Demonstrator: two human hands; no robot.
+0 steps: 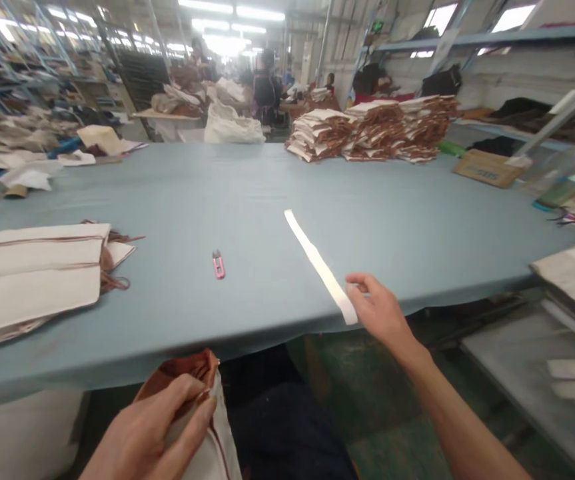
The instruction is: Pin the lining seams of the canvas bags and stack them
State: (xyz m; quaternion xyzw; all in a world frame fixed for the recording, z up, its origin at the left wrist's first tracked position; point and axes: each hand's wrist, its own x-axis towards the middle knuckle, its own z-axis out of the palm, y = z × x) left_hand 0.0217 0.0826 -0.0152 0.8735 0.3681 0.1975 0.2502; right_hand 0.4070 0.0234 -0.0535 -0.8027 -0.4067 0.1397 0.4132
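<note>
My right hand pinches the near end of a long white strip that lies diagonally across the blue-grey table. Below the table's front edge, my left hand grips a cream cloth bag with brown trim, fingers closed on its top. A small pink thread snipper lies on the table between the two hands.
A stack of cream bags with brown trim sits at the left edge. Several piles of folded bags stand at the back, a cardboard box at the right. Shelves with flat pieces are at right. A person stands far behind.
</note>
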